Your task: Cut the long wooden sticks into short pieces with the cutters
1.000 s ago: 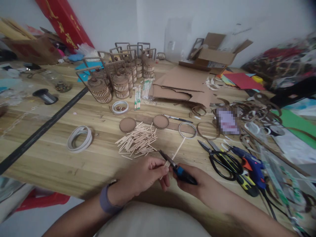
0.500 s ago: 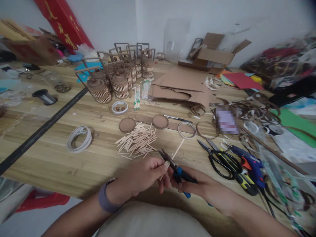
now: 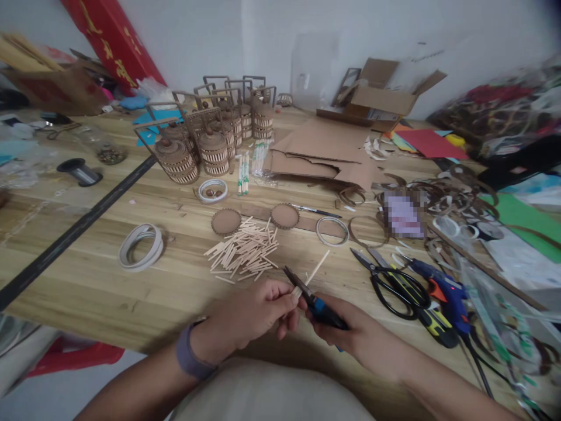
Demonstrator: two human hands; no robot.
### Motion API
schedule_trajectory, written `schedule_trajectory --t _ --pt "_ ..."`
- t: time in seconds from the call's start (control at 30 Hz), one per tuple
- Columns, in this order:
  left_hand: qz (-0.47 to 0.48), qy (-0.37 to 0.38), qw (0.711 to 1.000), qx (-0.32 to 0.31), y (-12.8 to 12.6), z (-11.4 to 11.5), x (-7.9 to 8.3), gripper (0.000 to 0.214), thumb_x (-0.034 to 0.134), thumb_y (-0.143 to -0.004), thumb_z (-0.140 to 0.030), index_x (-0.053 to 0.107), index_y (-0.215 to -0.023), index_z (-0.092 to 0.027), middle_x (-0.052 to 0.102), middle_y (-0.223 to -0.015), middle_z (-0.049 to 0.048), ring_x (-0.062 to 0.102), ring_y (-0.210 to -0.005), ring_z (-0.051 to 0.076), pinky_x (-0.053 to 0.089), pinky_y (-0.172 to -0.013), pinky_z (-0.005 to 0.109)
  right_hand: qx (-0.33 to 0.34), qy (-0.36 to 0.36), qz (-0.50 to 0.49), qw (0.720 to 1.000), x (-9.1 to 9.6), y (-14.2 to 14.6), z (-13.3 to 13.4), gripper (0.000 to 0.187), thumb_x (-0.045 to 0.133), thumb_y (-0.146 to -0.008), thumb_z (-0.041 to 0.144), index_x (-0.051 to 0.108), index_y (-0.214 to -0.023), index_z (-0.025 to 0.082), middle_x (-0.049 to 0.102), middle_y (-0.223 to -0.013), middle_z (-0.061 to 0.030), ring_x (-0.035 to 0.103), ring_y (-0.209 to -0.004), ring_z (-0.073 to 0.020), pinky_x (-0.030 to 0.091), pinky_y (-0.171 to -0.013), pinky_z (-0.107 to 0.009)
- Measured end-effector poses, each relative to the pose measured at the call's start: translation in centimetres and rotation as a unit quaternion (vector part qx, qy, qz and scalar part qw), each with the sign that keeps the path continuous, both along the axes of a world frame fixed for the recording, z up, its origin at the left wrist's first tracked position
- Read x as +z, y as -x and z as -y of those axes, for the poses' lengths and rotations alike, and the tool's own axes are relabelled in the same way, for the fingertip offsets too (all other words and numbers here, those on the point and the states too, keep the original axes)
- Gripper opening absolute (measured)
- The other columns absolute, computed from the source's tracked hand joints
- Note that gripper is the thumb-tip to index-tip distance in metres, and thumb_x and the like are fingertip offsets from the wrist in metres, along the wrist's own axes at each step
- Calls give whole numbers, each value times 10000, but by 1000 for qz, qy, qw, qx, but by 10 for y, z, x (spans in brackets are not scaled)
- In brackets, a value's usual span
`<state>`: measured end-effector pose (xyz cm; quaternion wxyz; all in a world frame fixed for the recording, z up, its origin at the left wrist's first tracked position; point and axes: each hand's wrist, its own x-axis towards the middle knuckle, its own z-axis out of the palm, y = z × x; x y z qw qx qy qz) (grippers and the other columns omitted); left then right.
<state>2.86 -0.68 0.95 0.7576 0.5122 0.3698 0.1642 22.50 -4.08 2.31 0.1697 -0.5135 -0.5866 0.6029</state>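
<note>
My left hand is closed, pinching thin wooden sticks between thumb and fingers. One pale stick reaches out past the tool, toward the far side of the table. In my right hand are pliers with blue and black handles, their dark jaws lying across the sticks near my left fingertips. The handles are squeezed together, and my palm hides part of them. Just beyond my left hand lies a loose pile of short cut sticks, with two round cardboard discs behind it.
Black scissors, a yellow-black utility knife and a blue glue gun lie to the right. Rolls of white tape are at left. Small lidded baskets with tall handles and cardboard sheets stand farther back.
The pliers' handles have come together and their jaws have closed. The protruding stick has shifted slightly. My left hand stays nearly where it was.
</note>
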Motion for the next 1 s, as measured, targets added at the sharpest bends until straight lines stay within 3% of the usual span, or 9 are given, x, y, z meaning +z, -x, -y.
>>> schedule_trajectory --t 0.1,0.2,0.3,0.4,0.5,0.57,0.63,0.73,1.0 --pt "-9 -14 1000 6 2 -1 -1 442 509 -844 -605 569 -836 -167 554 -622 -35 451 -472 82 341 -501 228 8 -5 -7 1000 1 -1 -1 215 566 -815 317 597 -978 180 606 -916 -42 521 -876 -205 422 -804 -327" --pt "-12 -51 998 22 10 -6 0 395 475 -885 -558 544 -825 -174 573 -638 -28 488 -484 89 368 -510 224 8 12 -13 1000 2 -7 -1 274 568 -836 403 592 -998 183 626 -939 -55 557 -873 -214 452 -778 -327" --pt "-46 -83 995 37 17 -11 1 341 451 -908 -503 522 -820 -182 590 -639 -19 529 -503 109 400 -523 231 -41 -85 108 990 1 -14 -1 220 509 -874 404 577 -907 198 636 -841 -61 581 -769 -222 464 -697 -339" --pt "-124 -136 983 13 17 -13 0 314 396 -940 -444 516 -793 -194 611 -638 -6 572 -543 135 427 -556 247 -104 -288 226 925 0 -16 -1 132 467 -903 327 544 -931 223 655 -899 -92 626 -820 -254 486 -732 -376" --pt "-207 -249 946 -16 10 -8 -2 304 366 -961 -331 531 -743 -198 638 -668 12 605 -630 156 437 -633 265 -58 -454 231 858 -2 -10 -6 150 481 -908 223 512 -1054 228 604 -1257 -149 592 -1136 -283 493 -877 -395" --pt "-249 -336 908 -13 6 -5 -5 261 388 -949 -265 563 -770 -194 666 -749 35 622 -724 179 445 -696 283 -27 -496 253 830 -6 -4 -11 174 491 -917 210 503 -1090 208 595 -1291 -167 595 -1152 -284 506 -867 -388" --pt "-272 -396 877 -6 4 -2 -11 217 403 -939 -227 596 -846 -193 686 -839 58 631 -805 200 457 -749 303 -24 -496 306 813 -12 3 -17 148 508 -922 232 523 -1060 181 681 -1073 -150 667 -948 -282 523 -737 -369" --pt "-298 -440 847 -2 3 -2 -20 227 396 -935 -185 623 -925 -189 698 -922 84 642 -876 221 471 -814 335 -33 -477 392 786 -21 12 -23 100 567 -883 224 557 -967 170 679 -829 -92 659 -739 -278 474 -616 -352" --pt "-347 -452 822 5 -2 -9 -26 272 397 -930 -136 649 -1005 -204 710 -908 94 657 -960 245 469 -919 376 -42 -374 521 766 -24 35 -30 94 603 -888 225 584 -967 177 712 -916 -99 657 -837 -288 359 -730 -367"
